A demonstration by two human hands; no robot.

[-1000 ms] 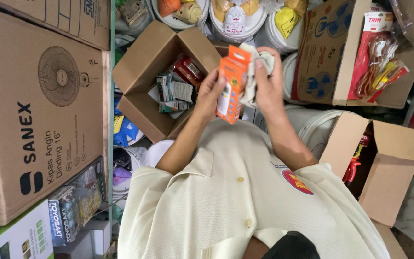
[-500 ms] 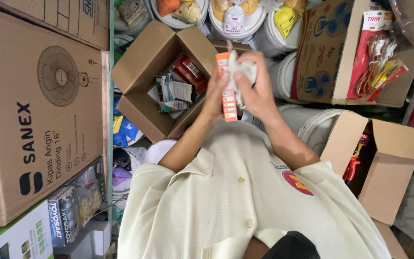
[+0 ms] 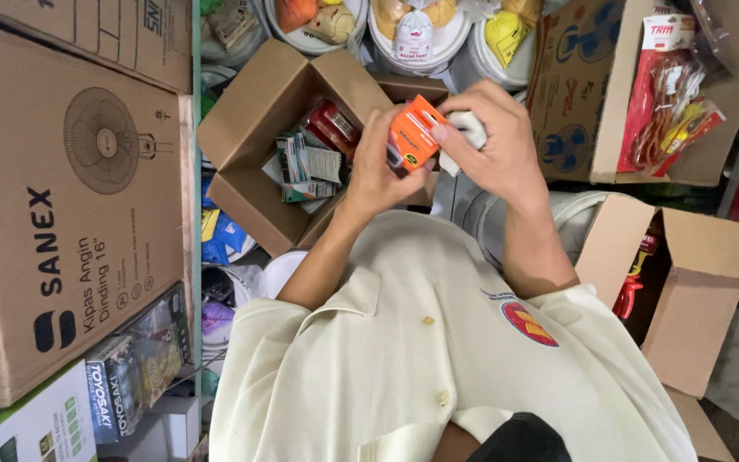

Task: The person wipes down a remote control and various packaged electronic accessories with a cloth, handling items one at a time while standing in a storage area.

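Both my hands are raised in front of my chest, above an open cardboard box (image 3: 250, 128) that holds several small packets (image 3: 310, 158). My left hand (image 3: 375, 171) grips a small orange packet (image 3: 412, 133) from the left side. My right hand (image 3: 493, 145) curls over the packet's right edge, thumb on its orange face. A small white object (image 3: 472, 127) sits under the right hand's fingers. I cannot tell what the white object is. The cream shirt fills the lower part of the view.
A large brown fan carton (image 3: 62, 214) stands at the left, with smaller boxed goods (image 3: 130, 359) below it. White tubs (image 3: 412, 38) with bagged items line the top. A carton with red and yellow packaged goods (image 3: 669, 103) is at the right. Another open carton (image 3: 694, 291) sits lower right.
The orange packet has turned from upright and long to tilted and short in view. Both hands have closed in around it and shifted slightly down and right.
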